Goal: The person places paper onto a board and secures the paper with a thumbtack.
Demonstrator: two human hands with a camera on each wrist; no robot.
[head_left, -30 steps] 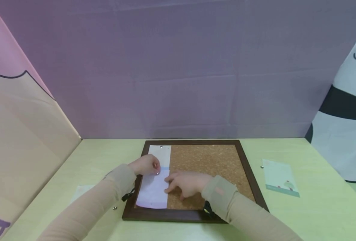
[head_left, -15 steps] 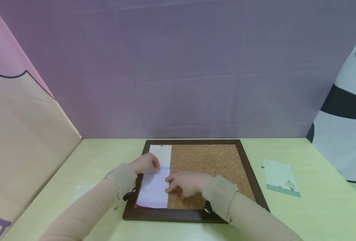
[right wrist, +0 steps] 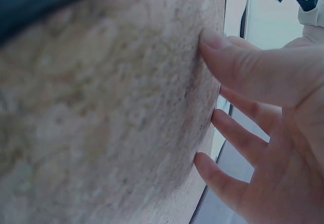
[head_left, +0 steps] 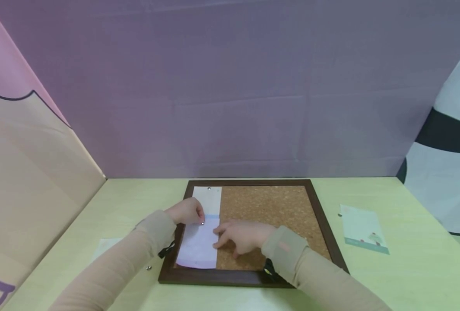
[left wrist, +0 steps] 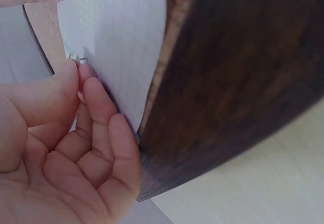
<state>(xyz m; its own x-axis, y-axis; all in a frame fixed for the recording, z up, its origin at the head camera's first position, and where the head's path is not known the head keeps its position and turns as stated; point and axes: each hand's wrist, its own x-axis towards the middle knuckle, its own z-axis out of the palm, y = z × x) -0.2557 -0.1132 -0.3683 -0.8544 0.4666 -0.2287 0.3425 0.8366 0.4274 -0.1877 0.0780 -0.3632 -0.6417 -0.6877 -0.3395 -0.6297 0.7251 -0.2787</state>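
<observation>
here, a pin point(left wrist: 74, 57) is pinched in the left hand point(head_left: 186, 211) at the pale sheet point(head_left: 198, 246) on the corkboard's left, where the right hand point(head_left: 245, 236) is laid with fingers apart; probably light, hard and slippery, the pin is best gripped by its head.

White gridded sheet point(head_left: 198, 247) on corkboard point(head_left: 269, 209); pin point(left wrist: 74, 57) (shiny, pinched) near top.

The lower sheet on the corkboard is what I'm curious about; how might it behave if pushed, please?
The lower sheet looks thin in the left wrist view, so it would probably bend or crease. With the right hand at its edge, it may buckle rather than slide.
</observation>
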